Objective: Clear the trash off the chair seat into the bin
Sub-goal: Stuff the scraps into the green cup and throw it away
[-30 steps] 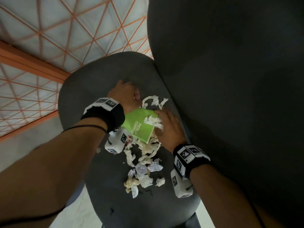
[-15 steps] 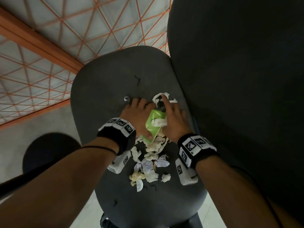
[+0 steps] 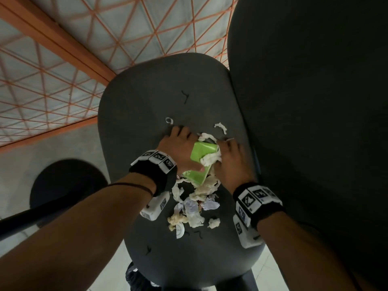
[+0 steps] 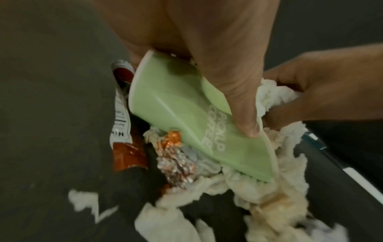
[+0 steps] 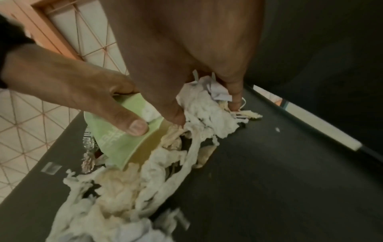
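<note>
A pile of trash lies on the dark grey chair seat (image 3: pixel 147 97). My left hand (image 3: pixel 178 145) grips a crushed green paper cup (image 3: pixel 200 153), with the thumb pressed on its printed side (image 4: pixel 176 114). Beside it my right hand (image 3: pixel 231 158) curls round a wad of white tissue (image 3: pixel 211 159) against the cup's mouth (image 5: pixel 207 111). Shredded, stained tissue (image 3: pixel 197 206) trails from the hands toward me. Foil wrapper (image 4: pixel 176 160) and a red and white sachet (image 4: pixel 122 114) lie under the cup.
The chair's back (image 3: pixel 315 122) rises close on the right. A tissue strip (image 3: pixel 220 127) and a small white ring (image 3: pixel 169 120) lie beyond the hands. A dark round shape (image 3: pixel 67 185) sits on the floor at left, and crumpled black plastic (image 3: pixel 136 278) shows below the seat's front.
Both hands have drawn together round the cup and tissue and pulled nearer to me. A tissue strip and a small ring stayed behind on the far seat.
</note>
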Tool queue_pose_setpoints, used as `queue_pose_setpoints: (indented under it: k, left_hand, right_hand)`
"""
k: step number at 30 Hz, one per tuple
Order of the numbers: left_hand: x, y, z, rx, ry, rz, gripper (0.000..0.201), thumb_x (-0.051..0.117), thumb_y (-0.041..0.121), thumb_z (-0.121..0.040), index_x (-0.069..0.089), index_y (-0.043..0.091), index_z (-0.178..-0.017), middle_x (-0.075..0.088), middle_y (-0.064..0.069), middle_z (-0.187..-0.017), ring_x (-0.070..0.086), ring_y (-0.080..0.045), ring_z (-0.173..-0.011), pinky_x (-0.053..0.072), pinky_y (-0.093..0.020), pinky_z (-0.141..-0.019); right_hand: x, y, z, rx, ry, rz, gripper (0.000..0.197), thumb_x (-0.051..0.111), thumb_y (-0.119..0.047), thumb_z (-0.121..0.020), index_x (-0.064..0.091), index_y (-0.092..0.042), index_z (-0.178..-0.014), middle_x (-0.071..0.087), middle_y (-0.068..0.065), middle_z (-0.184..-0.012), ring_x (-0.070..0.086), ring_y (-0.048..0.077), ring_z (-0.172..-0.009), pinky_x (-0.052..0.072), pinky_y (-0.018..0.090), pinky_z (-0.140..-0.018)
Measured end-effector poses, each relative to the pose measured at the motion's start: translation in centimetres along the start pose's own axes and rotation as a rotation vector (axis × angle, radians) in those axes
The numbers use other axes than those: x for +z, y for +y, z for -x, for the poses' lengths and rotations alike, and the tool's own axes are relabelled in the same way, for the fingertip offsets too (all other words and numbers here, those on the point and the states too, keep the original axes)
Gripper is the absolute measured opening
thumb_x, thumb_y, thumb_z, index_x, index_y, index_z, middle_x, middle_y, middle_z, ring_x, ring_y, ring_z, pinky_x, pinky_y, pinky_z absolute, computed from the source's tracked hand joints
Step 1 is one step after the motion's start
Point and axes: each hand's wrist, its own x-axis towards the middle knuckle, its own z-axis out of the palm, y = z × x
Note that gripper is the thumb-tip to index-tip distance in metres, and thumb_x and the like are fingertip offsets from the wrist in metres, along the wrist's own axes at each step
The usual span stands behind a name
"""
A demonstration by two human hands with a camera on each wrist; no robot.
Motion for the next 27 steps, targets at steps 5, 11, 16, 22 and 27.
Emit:
queue_pose_setpoints:
  k: [5,11,16,22,27]
  left_hand:
    - [3.0,0.3,3.3,0.062,-0.042,-0.028,0.122,0.076,0.073,-0.045,0.018,0.031,-0.143,0.026,0.002,-0.141,0.025,-0.03,-0.132,0.038,-0.048,-0.106]
    - [2.8,0.7,2.5,-0.061,-0.072,0.016,0.093,0.081,0.06,-0.055,0.043,0.021,-0.131,0.046,0.0,-0.133,0.041,-0.028,-0.121,0.041,-0.043,-0.099]
    - [1.7,0.5,2.9,-0.041,-0.068,0.179,0.06,0.079,0.05,-0.066,0.059,0.025,-0.117,0.062,0.001,-0.123,0.058,-0.024,-0.113,0.048,-0.036,-0.088]
    - [1.0,-0.6,8.8,-0.219,0.15,0.714,0.059,0.085,0.053,-0.06,0.067,0.022,-0.106,0.068,0.003,-0.099,0.062,-0.016,-0.092,0.045,-0.026,-0.077]
    - [1.9,-2.1,13.5,-0.413,0.273,0.967,0.057,0.09,0.047,-0.054,0.067,0.023,-0.1,0.066,0.014,-0.084,0.062,0.0,-0.078,0.042,-0.009,-0.061]
  right_hand:
    - [1.3,-0.2,1.8,0.052,-0.02,-0.01,0.078,0.067,-0.017,-0.076,0.033,-0.021,-0.145,0.028,0.009,-0.149,0.031,0.03,-0.133,0.036,0.041,-0.103]
    - [3.1,0.0,0.5,0.045,-0.069,0.016,0.038,0.056,-0.019,-0.073,0.062,-0.01,-0.11,0.058,0.014,-0.119,0.052,0.035,-0.113,0.044,0.041,-0.094]
    - [2.4,-0.1,0.7,0.169,-0.044,-0.373,0.012,0.061,-0.014,-0.078,0.065,-0.004,-0.08,0.068,0.021,-0.086,0.065,0.035,-0.084,0.043,0.03,-0.068]
    - [0.4,0.4,3.4,0.256,0.007,-0.653,0.006,0.06,-0.007,-0.082,0.06,-0.005,-0.076,0.064,0.01,-0.075,0.061,0.027,-0.074,0.047,0.033,-0.066]
    - [-0.1,1.2,5.5,0.29,-0.087,-0.739,0.013,0.054,-0.002,-0.087,0.06,-0.013,-0.082,0.06,0.0,-0.076,0.057,0.014,-0.072,0.044,0.022,-0.061]
